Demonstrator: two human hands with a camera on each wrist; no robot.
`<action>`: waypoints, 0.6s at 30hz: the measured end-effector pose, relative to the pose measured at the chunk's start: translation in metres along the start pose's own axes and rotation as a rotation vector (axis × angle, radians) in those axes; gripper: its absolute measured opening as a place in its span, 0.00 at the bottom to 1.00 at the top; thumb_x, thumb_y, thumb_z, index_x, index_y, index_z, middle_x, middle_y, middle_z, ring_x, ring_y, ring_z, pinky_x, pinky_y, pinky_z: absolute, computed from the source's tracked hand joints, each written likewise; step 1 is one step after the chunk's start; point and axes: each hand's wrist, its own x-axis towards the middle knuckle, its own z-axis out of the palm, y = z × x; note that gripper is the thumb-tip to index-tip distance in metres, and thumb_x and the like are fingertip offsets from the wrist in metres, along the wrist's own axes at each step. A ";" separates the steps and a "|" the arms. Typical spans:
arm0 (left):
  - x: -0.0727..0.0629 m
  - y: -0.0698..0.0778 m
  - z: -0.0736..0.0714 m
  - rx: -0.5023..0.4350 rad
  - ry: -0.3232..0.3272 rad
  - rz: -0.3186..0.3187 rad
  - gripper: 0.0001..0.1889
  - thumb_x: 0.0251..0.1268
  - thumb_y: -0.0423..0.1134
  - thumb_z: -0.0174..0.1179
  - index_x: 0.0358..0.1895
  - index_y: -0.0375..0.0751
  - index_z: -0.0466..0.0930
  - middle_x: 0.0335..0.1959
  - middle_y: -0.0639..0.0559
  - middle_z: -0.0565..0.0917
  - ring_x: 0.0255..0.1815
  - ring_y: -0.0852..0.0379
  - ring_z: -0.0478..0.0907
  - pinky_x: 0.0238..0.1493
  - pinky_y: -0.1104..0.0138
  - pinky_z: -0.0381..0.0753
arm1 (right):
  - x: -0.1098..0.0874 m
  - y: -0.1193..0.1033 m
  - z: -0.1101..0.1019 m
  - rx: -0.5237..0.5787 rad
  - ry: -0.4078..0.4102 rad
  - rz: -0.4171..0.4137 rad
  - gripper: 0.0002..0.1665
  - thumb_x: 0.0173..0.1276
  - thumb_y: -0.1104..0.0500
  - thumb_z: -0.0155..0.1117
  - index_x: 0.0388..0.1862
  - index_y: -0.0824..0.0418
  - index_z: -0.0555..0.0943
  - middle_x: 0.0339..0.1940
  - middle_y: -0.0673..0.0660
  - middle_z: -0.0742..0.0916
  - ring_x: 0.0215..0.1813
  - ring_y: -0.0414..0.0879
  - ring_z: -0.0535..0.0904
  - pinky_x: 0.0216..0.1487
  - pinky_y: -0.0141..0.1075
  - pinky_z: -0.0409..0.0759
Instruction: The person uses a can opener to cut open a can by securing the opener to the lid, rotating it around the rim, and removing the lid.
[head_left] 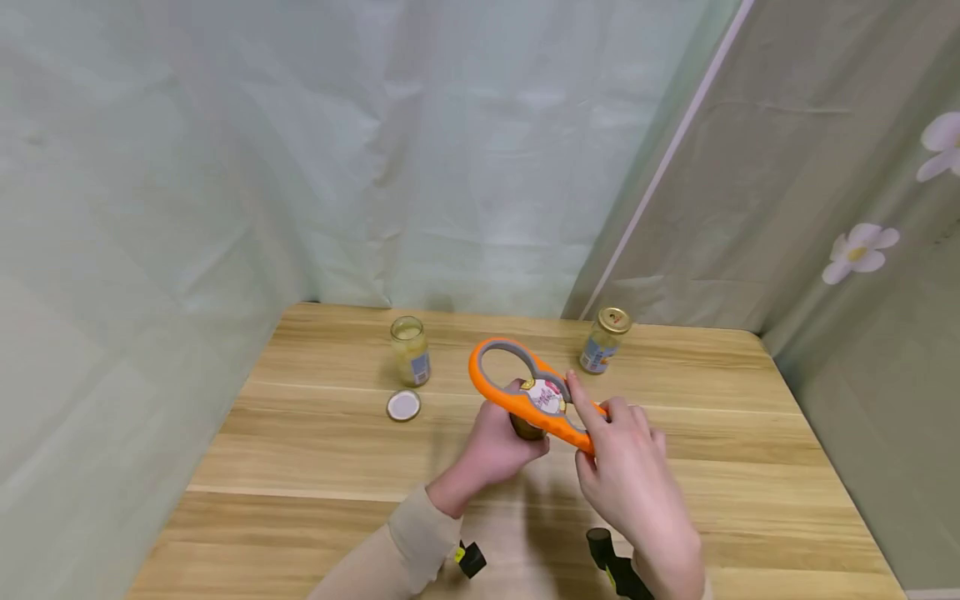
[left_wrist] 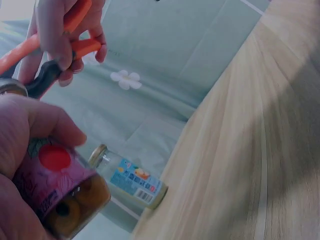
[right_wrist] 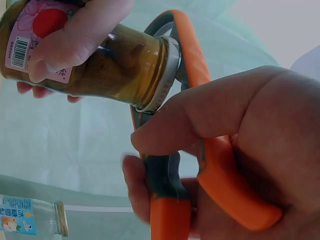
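Note:
My left hand (head_left: 491,446) grips a glass jar (right_wrist: 122,65) with a pink label and brownish contents, holding it above the table. Its lid (head_left: 545,396), white with a printed pattern, sits inside a section of an orange and grey jar opener (head_left: 525,408). With thumb and fingers curled on the handles, my right hand (head_left: 630,467) holds this opener. In the right wrist view the opener's arms lie on either side of the lid's rim, and the jar is tilted.
An uncovered glass jar (head_left: 412,358) stands at the back left of the wooden table (head_left: 300,433), with a loose lid (head_left: 403,406) lying in front of it. A closed jar with a gold lid (head_left: 614,320) and blue label stands back right. Curtains (head_left: 465,167) hang behind the table.

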 end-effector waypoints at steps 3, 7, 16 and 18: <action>0.000 -0.001 -0.001 -0.003 -0.030 -0.001 0.33 0.48 0.23 0.74 0.62 0.45 0.81 0.53 0.58 0.86 0.53 0.57 0.82 0.61 0.58 0.80 | -0.001 0.001 0.000 0.005 -0.003 -0.031 0.54 0.62 0.68 0.67 0.86 0.40 0.65 0.45 0.55 0.81 0.50 0.55 0.76 0.52 0.58 0.70; 0.000 -0.002 -0.002 0.000 -0.044 -0.006 0.32 0.48 0.24 0.75 0.60 0.45 0.82 0.51 0.60 0.87 0.51 0.58 0.83 0.60 0.60 0.80 | 0.000 0.001 -0.001 0.042 0.037 -0.050 0.47 0.60 0.70 0.68 0.79 0.50 0.73 0.51 0.56 0.86 0.53 0.56 0.80 0.53 0.60 0.72; 0.001 -0.003 -0.002 -0.036 -0.037 -0.001 0.31 0.49 0.23 0.75 0.59 0.46 0.82 0.49 0.59 0.87 0.47 0.57 0.82 0.56 0.61 0.81 | 0.003 0.003 -0.003 0.052 0.113 -0.133 0.18 0.59 0.67 0.72 0.43 0.47 0.83 0.48 0.53 0.86 0.51 0.53 0.81 0.45 0.53 0.72; 0.001 -0.003 -0.002 -0.043 -0.042 0.000 0.31 0.49 0.23 0.75 0.60 0.47 0.82 0.49 0.59 0.87 0.48 0.57 0.82 0.56 0.61 0.81 | 0.003 0.004 -0.003 0.063 0.123 -0.150 0.15 0.60 0.64 0.74 0.41 0.45 0.84 0.48 0.52 0.86 0.51 0.52 0.81 0.45 0.52 0.70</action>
